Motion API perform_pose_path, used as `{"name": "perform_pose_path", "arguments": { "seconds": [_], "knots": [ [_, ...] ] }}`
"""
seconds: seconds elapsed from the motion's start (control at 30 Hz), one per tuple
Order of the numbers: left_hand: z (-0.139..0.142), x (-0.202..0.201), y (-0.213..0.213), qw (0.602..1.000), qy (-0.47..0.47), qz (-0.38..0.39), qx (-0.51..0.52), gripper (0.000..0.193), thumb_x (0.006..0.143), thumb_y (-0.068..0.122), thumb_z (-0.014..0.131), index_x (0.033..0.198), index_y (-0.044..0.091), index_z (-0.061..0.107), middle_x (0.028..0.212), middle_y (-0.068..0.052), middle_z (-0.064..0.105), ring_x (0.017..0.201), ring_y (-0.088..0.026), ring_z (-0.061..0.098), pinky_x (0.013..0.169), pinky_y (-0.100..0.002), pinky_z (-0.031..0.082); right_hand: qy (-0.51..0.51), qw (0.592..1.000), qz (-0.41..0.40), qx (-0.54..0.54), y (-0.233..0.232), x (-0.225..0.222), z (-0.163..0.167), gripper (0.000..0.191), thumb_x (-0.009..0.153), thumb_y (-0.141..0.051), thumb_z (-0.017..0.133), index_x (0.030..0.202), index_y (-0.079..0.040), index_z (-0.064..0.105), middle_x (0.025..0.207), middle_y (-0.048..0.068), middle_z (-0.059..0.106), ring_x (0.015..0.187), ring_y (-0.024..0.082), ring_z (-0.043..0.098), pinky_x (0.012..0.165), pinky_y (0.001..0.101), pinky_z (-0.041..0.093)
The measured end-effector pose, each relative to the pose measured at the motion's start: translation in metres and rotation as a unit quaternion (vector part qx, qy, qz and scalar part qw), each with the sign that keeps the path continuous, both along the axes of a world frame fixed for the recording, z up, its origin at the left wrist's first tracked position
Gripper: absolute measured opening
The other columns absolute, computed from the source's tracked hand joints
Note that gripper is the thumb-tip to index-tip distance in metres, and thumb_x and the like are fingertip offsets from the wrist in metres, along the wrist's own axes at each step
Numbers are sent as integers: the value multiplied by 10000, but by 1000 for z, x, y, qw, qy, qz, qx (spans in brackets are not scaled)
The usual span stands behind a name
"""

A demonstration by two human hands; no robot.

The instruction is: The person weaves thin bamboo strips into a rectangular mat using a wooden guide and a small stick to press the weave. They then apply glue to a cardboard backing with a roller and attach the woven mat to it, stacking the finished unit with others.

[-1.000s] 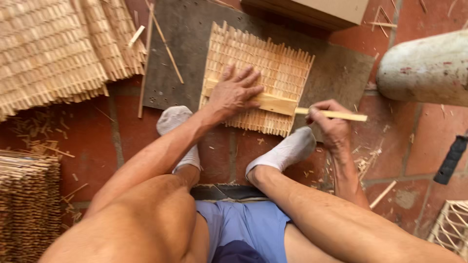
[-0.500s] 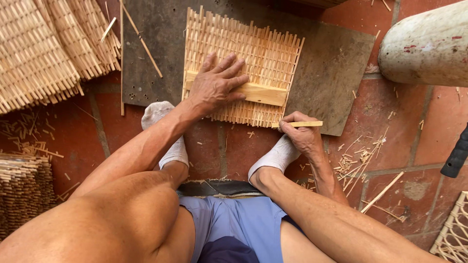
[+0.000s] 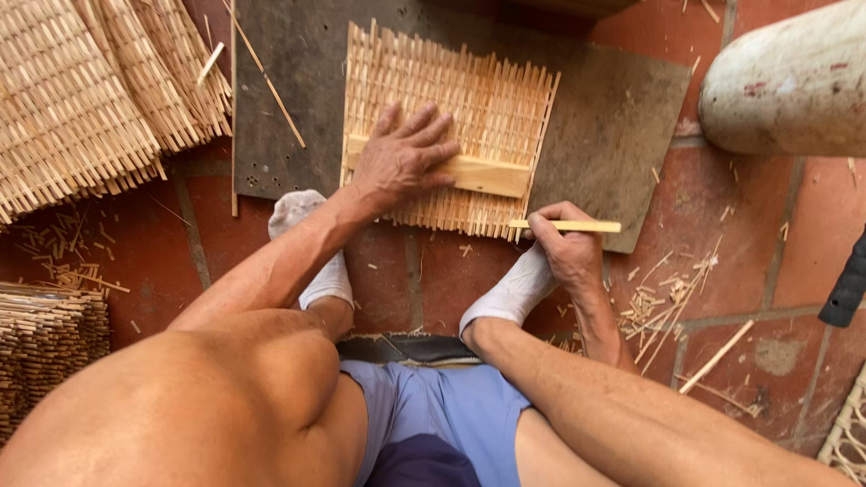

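Dark board (image 3: 613, 117) lies flat on red tile floor (image 3: 776, 225). Woven bamboo mat (image 3: 469, 90) sits on the board, its near edge at the board's front. Flat wooden bar (image 3: 487, 176) lies across the mat. Left hand (image 3: 401, 162) pressed on mat and bar, fingers spread, grasping nothing. Right hand (image 3: 564, 248), fingers pinched on a thin bamboo strip (image 3: 577, 226), its tip at the mat's near edge.

craft workshop floor: stacked woven bamboo mats (image 3: 81, 99), splint scraps (image 3: 658, 302).

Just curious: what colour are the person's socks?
White socks, clearest in the head view.
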State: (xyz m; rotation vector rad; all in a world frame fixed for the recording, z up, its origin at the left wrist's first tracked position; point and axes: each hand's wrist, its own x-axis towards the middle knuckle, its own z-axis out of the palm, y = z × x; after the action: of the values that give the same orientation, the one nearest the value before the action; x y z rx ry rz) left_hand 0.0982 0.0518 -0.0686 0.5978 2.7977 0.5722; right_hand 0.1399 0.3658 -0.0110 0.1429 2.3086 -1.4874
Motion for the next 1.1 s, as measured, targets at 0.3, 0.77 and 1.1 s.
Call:
{"name": "perform_pose_path", "arguments": {
  "seconds": [0.3,0.77,1.1],
  "knots": [
    [0,2,2,1000,-3,5,3,647,947,700,405,1438,308,563,1646,-14,320,1538,-219,177,1245,-503,-23,46,988,147,16,-19,-7,8,112,898,-111,722,955,-20,756,815,48,749,722,104,681,646,251,550],
    [-2,8,4,1000,-5,12,9,621,947,695,408,1412,325,589,1635,-8,354,1531,-227,198,1244,-506,-6,-74,996,-40,2,-13,7,-6,127,967,-144,674,969,-28,724,753,3,690,662,65,603,600,207,500],
    [-4,8,3,1000,2,16,16,615,956,691,411,1405,318,606,1632,-3,364,1539,-211,187,1253,-504,-19,68,961,245,109,-23,-20,-18,118,909,-170,713,887,-69,769,701,35,737,560,94,665,509,250,558]
  ]
}}
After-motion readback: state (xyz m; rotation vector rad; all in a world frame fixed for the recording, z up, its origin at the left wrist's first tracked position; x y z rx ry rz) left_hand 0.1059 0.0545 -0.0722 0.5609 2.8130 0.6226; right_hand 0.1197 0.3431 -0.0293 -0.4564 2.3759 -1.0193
